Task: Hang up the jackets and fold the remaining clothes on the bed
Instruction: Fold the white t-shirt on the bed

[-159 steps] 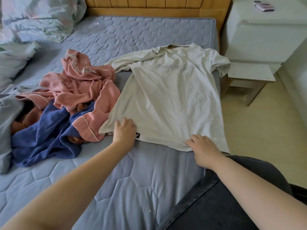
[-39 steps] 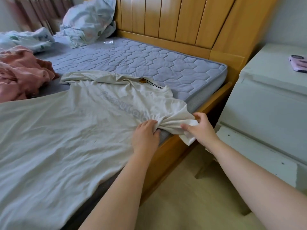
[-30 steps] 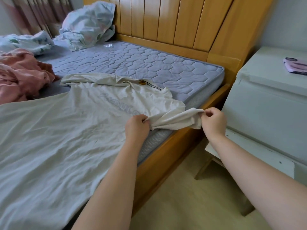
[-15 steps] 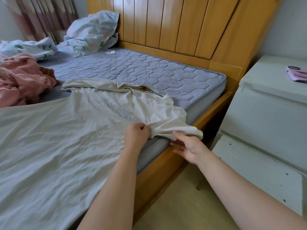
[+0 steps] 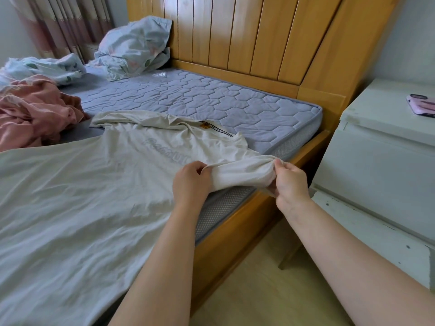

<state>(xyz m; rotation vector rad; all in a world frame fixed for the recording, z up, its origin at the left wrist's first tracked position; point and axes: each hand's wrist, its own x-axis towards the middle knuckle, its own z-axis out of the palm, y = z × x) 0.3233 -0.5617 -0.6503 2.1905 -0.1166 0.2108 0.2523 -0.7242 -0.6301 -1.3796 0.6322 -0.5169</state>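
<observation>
At the far left a crumpled pink garment [image 5: 35, 109] is seen heaped on the quilted mattress [image 5: 211, 100], not yet dealt with. Next to it a cream T-shirt [image 5: 82, 184] is spread front-up across the mattress, with its collar toward the headboard and its near edge reaching the side of the bed. The shirt's right-side sleeve [image 5: 244, 172] is held off the mattress edge between both hands. It is gripped near the shoulder by the curled fingers of the left hand [image 5: 190, 182], and its cuff end is pinched by the right hand [image 5: 289, 182]. A white bedside cabinet [image 5: 376, 161] stands to the right, with a pink phone [image 5: 421, 105] on top. The folding of the shirt is judged to be at its first step. Next, the sleeve would have to be carried inward and laid flat over the chest, with the fabric kept taut so that no crease is trapped.
</observation>
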